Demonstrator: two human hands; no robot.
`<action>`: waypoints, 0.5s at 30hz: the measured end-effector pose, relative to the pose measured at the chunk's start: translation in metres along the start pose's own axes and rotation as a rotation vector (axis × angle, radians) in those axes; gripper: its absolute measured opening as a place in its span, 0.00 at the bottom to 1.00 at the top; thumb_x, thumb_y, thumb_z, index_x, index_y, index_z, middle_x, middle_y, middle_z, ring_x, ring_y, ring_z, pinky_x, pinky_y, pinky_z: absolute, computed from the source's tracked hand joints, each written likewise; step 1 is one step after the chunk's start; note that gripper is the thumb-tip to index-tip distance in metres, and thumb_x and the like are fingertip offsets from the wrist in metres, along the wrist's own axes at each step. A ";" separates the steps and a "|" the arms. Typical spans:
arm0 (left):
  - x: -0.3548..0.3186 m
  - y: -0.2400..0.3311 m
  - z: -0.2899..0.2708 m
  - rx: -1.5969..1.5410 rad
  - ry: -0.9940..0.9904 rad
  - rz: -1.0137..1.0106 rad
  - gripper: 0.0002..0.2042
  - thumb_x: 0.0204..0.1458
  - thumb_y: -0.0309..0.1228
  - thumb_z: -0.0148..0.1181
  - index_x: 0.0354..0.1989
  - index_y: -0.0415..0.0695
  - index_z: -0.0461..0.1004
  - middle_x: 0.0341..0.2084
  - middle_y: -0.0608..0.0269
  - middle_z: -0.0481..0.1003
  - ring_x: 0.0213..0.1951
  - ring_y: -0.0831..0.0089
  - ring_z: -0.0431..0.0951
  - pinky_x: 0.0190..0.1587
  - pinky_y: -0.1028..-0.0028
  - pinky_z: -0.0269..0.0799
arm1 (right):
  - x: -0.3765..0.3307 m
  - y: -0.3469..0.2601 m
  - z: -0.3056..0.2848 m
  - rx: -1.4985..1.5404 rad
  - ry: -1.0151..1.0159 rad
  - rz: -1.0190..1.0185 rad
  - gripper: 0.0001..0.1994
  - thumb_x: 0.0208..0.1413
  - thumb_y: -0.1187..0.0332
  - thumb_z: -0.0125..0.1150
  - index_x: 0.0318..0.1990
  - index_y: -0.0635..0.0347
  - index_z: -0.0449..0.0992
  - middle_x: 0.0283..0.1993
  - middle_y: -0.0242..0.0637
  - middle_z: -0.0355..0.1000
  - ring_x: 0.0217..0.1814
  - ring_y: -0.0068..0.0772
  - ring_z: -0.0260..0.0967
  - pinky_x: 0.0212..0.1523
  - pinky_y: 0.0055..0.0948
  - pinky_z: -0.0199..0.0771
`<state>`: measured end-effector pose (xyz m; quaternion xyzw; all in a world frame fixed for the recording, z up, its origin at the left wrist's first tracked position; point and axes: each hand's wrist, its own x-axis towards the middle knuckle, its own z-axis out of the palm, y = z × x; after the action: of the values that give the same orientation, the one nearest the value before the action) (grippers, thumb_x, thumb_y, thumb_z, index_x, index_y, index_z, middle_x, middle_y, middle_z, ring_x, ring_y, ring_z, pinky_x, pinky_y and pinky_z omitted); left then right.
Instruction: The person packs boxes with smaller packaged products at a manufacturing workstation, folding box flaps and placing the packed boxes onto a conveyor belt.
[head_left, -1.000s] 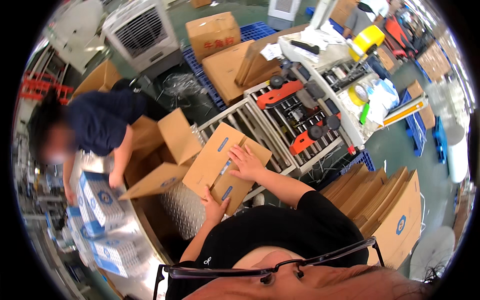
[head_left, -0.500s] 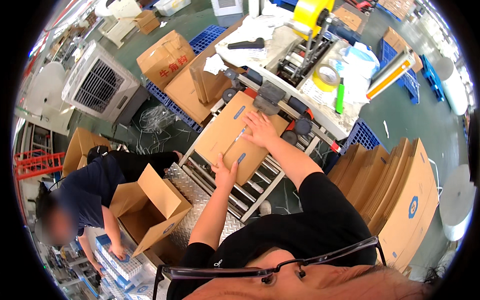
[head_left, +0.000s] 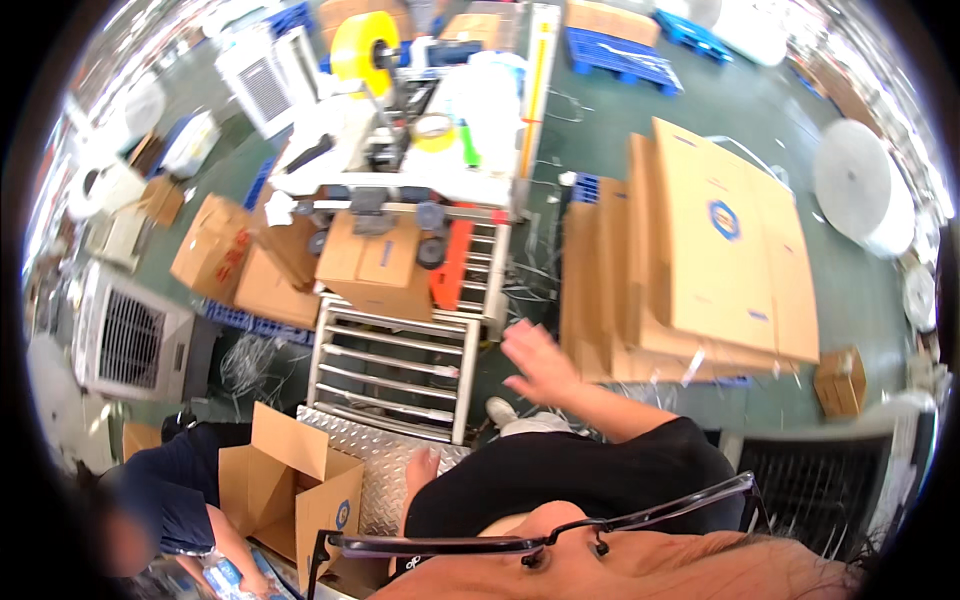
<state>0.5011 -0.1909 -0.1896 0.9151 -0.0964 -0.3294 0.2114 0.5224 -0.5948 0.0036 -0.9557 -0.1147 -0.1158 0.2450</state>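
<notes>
My right hand (head_left: 540,362) hovers with fingers stretched out and nothing in them, between the roller frame and a stack of flattened cartons (head_left: 715,270). My left hand (head_left: 422,468) is low in front of my body, over the diamond-plate metal surface (head_left: 375,465). Its fingers look apart, with nothing visible in them. Ahead of both hands, a closed cardboard carton (head_left: 345,252) sits under the dark rollers of the tape machine (head_left: 380,150). Bare metal rollers (head_left: 390,375) lie on the near side of that carton. Neither hand touches it.
To the left, a co-worker (head_left: 185,490) bends over blue-and-white packs beside an open carton (head_left: 262,495). A white air cooler (head_left: 130,335) and more boxes stand at far left. Tape and a green-handled tool (head_left: 469,146) lie on the bench. A dark mesh chair (head_left: 815,490) is at right.
Both hands have come off the carton, which now sits further under the machine's rollers. My right hand has moved toward the flattened cartons, my left back toward my body. The view has turned right.
</notes>
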 end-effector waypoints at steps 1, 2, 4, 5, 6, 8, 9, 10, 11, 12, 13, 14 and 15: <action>-0.029 -0.015 0.018 0.017 -0.076 -0.057 0.24 0.56 0.38 0.62 0.57 0.36 0.71 0.45 0.43 0.78 0.51 0.54 0.77 0.54 0.61 0.71 | -0.016 -0.005 -0.053 -0.145 0.077 0.070 0.37 0.45 0.57 0.72 0.63 0.59 0.64 0.67 0.48 0.59 0.73 0.56 0.50 0.71 0.59 0.47; -0.053 -0.030 0.027 0.042 -0.125 -0.111 0.24 0.56 0.37 0.62 0.57 0.36 0.71 0.45 0.43 0.78 0.51 0.54 0.78 0.54 0.61 0.71 | -0.010 -0.033 -0.134 -0.270 -0.180 0.459 0.38 0.43 0.54 0.73 0.61 0.58 0.66 0.64 0.49 0.61 0.70 0.58 0.52 0.70 0.63 0.46; -0.097 -0.051 0.028 0.048 -0.147 -0.170 0.23 0.56 0.37 0.62 0.57 0.35 0.71 0.45 0.44 0.78 0.50 0.56 0.78 0.54 0.62 0.71 | -0.085 0.014 -0.168 -0.685 0.311 0.462 0.44 0.39 0.50 0.74 0.65 0.57 0.63 0.70 0.51 0.55 0.75 0.54 0.47 0.71 0.64 0.44; -0.113 -0.058 0.027 0.036 -0.111 -0.185 0.23 0.56 0.36 0.62 0.56 0.35 0.71 0.45 0.44 0.78 0.50 0.56 0.78 0.54 0.63 0.72 | -0.105 0.033 -0.196 -0.781 0.365 0.503 0.46 0.38 0.49 0.74 0.66 0.56 0.62 0.72 0.52 0.52 0.77 0.52 0.45 0.71 0.63 0.44; -0.128 -0.062 0.024 0.020 -0.073 -0.196 0.23 0.56 0.36 0.62 0.56 0.35 0.71 0.45 0.45 0.78 0.50 0.57 0.78 0.54 0.63 0.72 | -0.122 0.047 -0.217 -0.824 0.205 0.702 0.46 0.39 0.49 0.75 0.66 0.56 0.62 0.73 0.50 0.52 0.77 0.48 0.46 0.72 0.58 0.46; -0.155 -0.065 0.016 -0.033 0.031 -0.219 0.22 0.56 0.35 0.62 0.55 0.34 0.71 0.45 0.45 0.78 0.50 0.58 0.78 0.54 0.64 0.72 | -0.158 0.076 -0.221 -0.800 0.073 0.835 0.42 0.40 0.52 0.75 0.64 0.56 0.65 0.71 0.46 0.57 0.74 0.44 0.52 0.72 0.50 0.52; -0.162 -0.058 0.006 -0.064 0.104 -0.211 0.21 0.57 0.34 0.62 0.55 0.34 0.71 0.45 0.46 0.78 0.50 0.59 0.78 0.54 0.65 0.72 | -0.179 0.108 -0.208 -0.746 0.127 0.778 0.39 0.41 0.55 0.75 0.62 0.56 0.68 0.69 0.44 0.61 0.72 0.43 0.57 0.70 0.46 0.56; -0.169 -0.048 -0.003 -0.104 0.185 -0.198 0.21 0.57 0.34 0.62 0.55 0.34 0.71 0.45 0.46 0.78 0.50 0.60 0.78 0.54 0.65 0.72 | -0.193 0.120 -0.204 -0.687 0.175 0.716 0.35 0.41 0.57 0.75 0.60 0.55 0.70 0.66 0.42 0.66 0.69 0.43 0.62 0.69 0.43 0.60; -0.163 -0.031 -0.014 -0.201 0.269 -0.126 0.21 0.57 0.34 0.62 0.55 0.33 0.72 0.44 0.46 0.78 0.50 0.60 0.78 0.54 0.66 0.72 | -0.205 0.108 -0.213 -0.677 0.132 0.722 0.33 0.41 0.59 0.75 0.58 0.54 0.72 0.64 0.40 0.68 0.67 0.41 0.64 0.67 0.40 0.62; -0.170 -0.018 -0.022 -0.337 0.362 -0.058 0.20 0.57 0.33 0.62 0.54 0.33 0.72 0.44 0.47 0.78 0.50 0.61 0.78 0.54 0.66 0.72 | -0.195 0.082 -0.215 -0.652 0.080 0.695 0.31 0.42 0.61 0.75 0.57 0.53 0.73 0.62 0.37 0.71 0.64 0.39 0.67 0.65 0.38 0.65; -0.172 -0.007 -0.028 -0.537 0.455 0.087 0.20 0.56 0.31 0.62 0.55 0.33 0.71 0.46 0.48 0.78 0.50 0.62 0.78 0.55 0.67 0.71 | -0.186 0.062 -0.213 -0.629 0.034 0.666 0.29 0.42 0.62 0.75 0.55 0.52 0.75 0.60 0.35 0.73 0.62 0.38 0.69 0.64 0.35 0.67; -0.178 0.003 -0.033 -0.724 0.518 0.249 0.20 0.56 0.28 0.63 0.55 0.34 0.71 0.47 0.49 0.77 0.50 0.62 0.78 0.55 0.67 0.71 | -0.185 0.045 -0.204 -0.600 0.135 0.514 0.28 0.41 0.62 0.75 0.54 0.51 0.76 0.58 0.34 0.74 0.60 0.38 0.71 0.62 0.36 0.68; -0.178 0.016 -0.042 -0.667 0.543 0.356 0.20 0.55 0.27 0.63 0.55 0.35 0.71 0.48 0.50 0.77 0.50 0.62 0.78 0.55 0.67 0.71 | -0.186 0.032 -0.194 -0.571 0.236 0.367 0.27 0.40 0.62 0.75 0.52 0.49 0.77 0.56 0.34 0.75 0.59 0.37 0.72 0.61 0.37 0.70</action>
<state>0.3915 -0.1348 -0.0529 0.8196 -0.0819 -0.0493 0.5649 0.3228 -0.7481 0.1037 -0.9703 0.1250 -0.2070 -0.0038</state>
